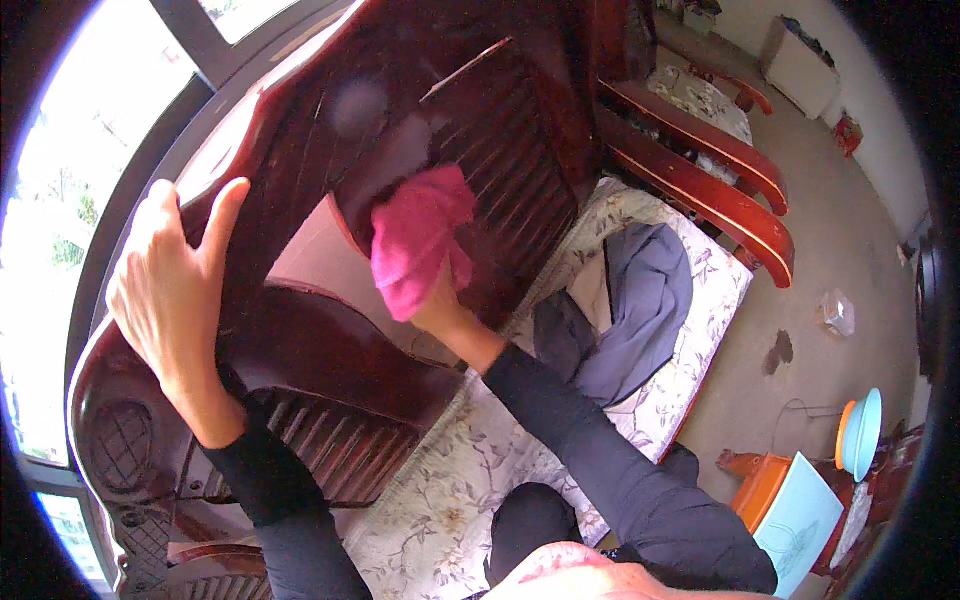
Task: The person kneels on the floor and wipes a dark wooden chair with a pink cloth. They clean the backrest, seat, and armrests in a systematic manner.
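Observation:
A bunched pink cloth [420, 240] is in my right hand [439, 304], pressed against the dark wooden sofa backrest [315, 337] beside a pale oval panel [322, 251]. The cloth covers most of my right fingers. My left hand [169, 292] rests at the top rail of the backrest near the window, thumb and fingers apart, holding no loose thing. Carved slats [487, 142] run across the backrest beyond the cloth. Below lies a floral seat cushion [427, 487], with my knee on or over it.
A grey garment [645, 300] lies crumpled on the cushion. Curved wooden armrests [720, 210] jut out at the far end. A window [82, 172] runs along the left. On the right stand an orange and light-blue stool [799, 517] and a blue basin [868, 435].

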{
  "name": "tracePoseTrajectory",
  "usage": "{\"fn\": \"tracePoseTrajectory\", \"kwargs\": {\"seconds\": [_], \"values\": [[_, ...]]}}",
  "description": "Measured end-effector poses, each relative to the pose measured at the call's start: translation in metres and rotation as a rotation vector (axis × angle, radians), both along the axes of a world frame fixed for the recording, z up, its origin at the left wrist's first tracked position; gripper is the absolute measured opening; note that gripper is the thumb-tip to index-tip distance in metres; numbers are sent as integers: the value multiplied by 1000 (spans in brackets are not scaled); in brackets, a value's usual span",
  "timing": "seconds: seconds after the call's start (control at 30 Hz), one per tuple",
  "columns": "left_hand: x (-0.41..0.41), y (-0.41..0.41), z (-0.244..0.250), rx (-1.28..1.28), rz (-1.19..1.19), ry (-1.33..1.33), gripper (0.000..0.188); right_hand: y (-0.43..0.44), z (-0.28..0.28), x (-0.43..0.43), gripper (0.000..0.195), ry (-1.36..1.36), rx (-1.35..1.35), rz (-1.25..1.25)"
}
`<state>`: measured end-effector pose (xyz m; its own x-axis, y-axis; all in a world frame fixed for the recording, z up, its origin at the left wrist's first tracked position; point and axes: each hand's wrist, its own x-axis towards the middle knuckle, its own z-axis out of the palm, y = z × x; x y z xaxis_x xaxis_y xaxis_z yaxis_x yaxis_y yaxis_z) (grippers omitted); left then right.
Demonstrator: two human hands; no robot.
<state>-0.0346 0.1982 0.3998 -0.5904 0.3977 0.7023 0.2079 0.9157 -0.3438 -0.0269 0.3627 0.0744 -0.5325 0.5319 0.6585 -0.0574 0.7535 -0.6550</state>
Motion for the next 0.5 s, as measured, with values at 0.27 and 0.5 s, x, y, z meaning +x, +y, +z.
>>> {"fn": "tracePoseTrajectory", "kwargs": {"seconds": [0.27, 0.5], "values": [[2, 3, 10, 35, 104, -127, 71, 150, 86, -80, 40, 69, -14, -7], [-5, -9, -5, 38, 136, -139, 61, 101, 88, -73, 46, 316, -250, 61]]}}
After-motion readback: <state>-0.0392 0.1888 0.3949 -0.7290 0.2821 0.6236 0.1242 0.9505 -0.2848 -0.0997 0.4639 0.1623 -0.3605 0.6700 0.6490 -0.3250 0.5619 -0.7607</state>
